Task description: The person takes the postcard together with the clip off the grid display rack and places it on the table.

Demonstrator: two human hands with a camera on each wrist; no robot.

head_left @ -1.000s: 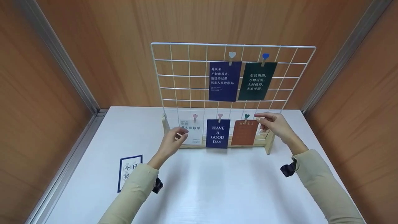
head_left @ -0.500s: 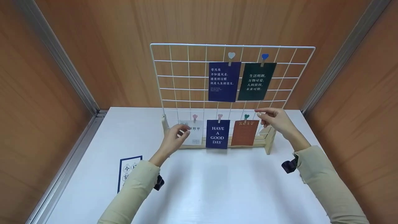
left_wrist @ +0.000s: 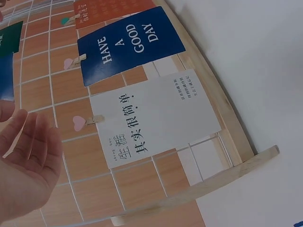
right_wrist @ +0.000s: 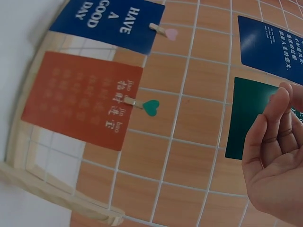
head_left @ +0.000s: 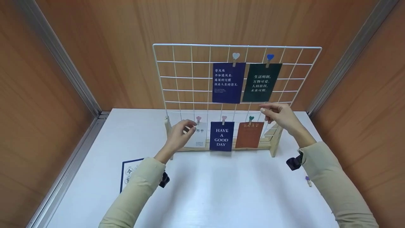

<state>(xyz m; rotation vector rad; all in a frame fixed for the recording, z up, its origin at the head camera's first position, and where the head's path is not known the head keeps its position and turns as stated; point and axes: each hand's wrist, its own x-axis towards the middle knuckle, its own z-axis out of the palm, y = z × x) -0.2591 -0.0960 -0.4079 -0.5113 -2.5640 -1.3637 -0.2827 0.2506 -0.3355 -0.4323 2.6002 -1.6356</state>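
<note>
A white wire grid (head_left: 185, 77) on a wooden stand (head_left: 274, 145) carries several cards held by heart-topped clips. In the head view my left hand (head_left: 177, 136), fingers loosely bent and holding nothing, is in front of the white card (head_left: 197, 139), hiding its left part. A pink heart clip (left_wrist: 85, 122) holds that card's top edge. My right hand (head_left: 281, 118), also holding nothing, is below the dark green card (head_left: 262, 83) and right of the orange card (head_left: 249, 135). Its thumb and forefinger stand apart. Between the lower cards hangs the "HAVE A GOOD DAY" card (head_left: 221, 136).
A blue-bordered card (head_left: 126, 164) lies on the white table at left, partly under my left sleeve. Beside my right sleeve lies a small purple-topped clip (head_left: 308, 181). A navy card (head_left: 228, 83) hangs in the upper row. Wood-grain walls (head_left: 95, 47) enclose the table.
Both hands have risen a little, the left also shifting right across the white card. The purple-topped clip has come into sight beside the right sleeve. The cards hang as before.
</note>
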